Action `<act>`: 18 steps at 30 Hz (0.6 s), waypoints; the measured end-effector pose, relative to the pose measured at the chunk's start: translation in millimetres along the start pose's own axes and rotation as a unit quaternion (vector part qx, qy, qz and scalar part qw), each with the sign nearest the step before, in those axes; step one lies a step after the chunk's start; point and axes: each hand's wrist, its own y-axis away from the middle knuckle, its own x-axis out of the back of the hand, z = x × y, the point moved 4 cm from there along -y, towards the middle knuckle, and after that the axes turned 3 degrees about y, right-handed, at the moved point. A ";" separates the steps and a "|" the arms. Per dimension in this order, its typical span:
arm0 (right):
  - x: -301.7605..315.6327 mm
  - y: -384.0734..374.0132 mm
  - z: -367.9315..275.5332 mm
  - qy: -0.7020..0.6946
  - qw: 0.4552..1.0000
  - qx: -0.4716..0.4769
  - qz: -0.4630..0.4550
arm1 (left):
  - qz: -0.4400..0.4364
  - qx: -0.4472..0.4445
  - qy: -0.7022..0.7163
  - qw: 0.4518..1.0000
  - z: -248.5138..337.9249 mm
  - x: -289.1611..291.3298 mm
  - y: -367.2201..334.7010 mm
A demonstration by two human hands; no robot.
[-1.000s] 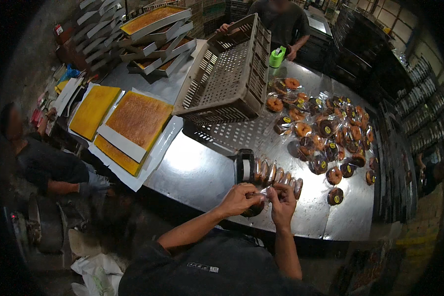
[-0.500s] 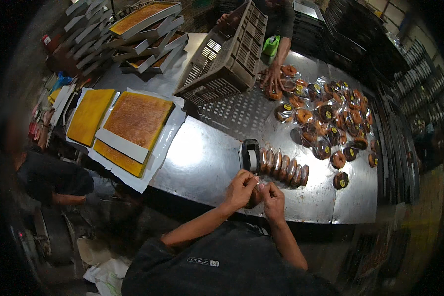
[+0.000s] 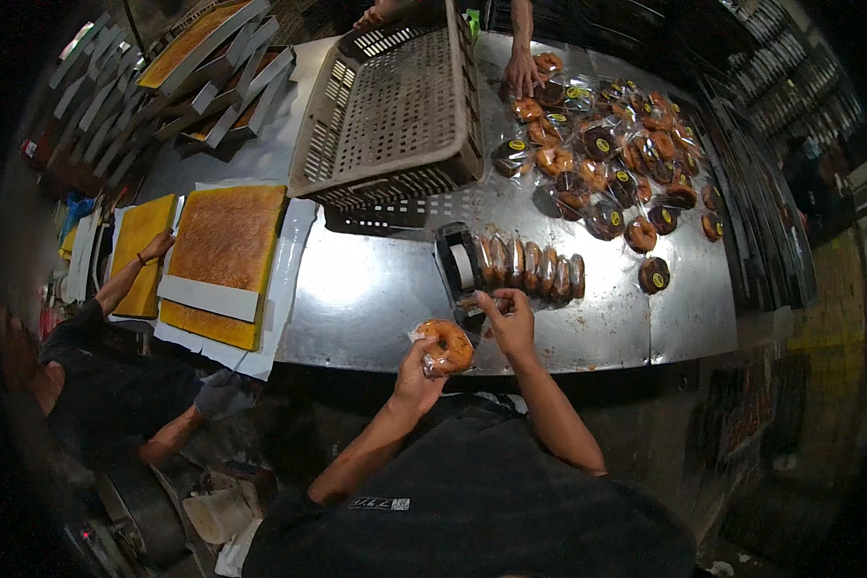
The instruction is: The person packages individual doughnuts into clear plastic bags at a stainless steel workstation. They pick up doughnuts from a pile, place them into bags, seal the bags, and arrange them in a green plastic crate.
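Left hand [image 3: 419, 371] closed around bagged doughnut [image 3: 446, 346]. Right hand [image 3: 511, 323] pinching tape at black tape dispenser [image 3: 459, 273] on steel surface [image 3: 376, 289].

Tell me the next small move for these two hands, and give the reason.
Probably pull a strip of tape with the right hand and bring it to the bagged doughnut. The left hand holds that bag up off the steel table, while the right hand's fingers are at the tape dispenser. Beside the dispenser stands a row of bagged doughnuts, on edge.
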 end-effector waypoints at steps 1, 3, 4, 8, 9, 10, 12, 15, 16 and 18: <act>1.3 -10.0 6.4 0.022 0.999 -0.029 0.019 | 0.002 0.016 0.021 1.000 -4.6 8.3 -6.3; -20.1 -37.1 46.5 -0.030 0.995 -0.057 -0.081 | 0.018 0.032 0.050 0.998 -14.4 19.7 -19.5; -28.6 -40.9 51.7 -0.056 0.987 -0.068 -0.135 | 0.034 0.025 0.061 0.997 -18.8 21.6 -27.3; -21.8 -29.1 19.0 -0.053 0.994 0.009 -0.097 | 0.058 -0.020 0.099 0.993 -26.7 49.4 -52.3; -8.6 -15.9 5.6 -0.046 0.991 0.057 -0.110 | 0.043 -0.029 0.090 0.995 -25.2 48.8 -54.7; -0.1 -3.4 0.9 -0.040 0.987 0.099 -0.120 | 0.030 -0.033 0.079 0.996 -25.1 48.9 -52.8; 3.2 6.1 20.2 0.003 0.988 0.077 -0.133 | 0.025 -0.034 0.065 0.997 -23.9 46.0 -47.8; 12.4 -1.7 69.2 0.195 0.969 0.073 -0.134 | 0.060 -0.017 0.073 0.995 -8.0 38.5 -45.7; 14.8 -4.8 72.5 0.275 0.949 0.076 -0.132 | 0.047 -0.024 0.039 0.998 0.4 32.3 -44.8; 29.0 -4.2 59.2 0.198 0.964 0.056 -0.169 | 0.021 -0.035 -0.030 0.999 16.8 13.1 -39.3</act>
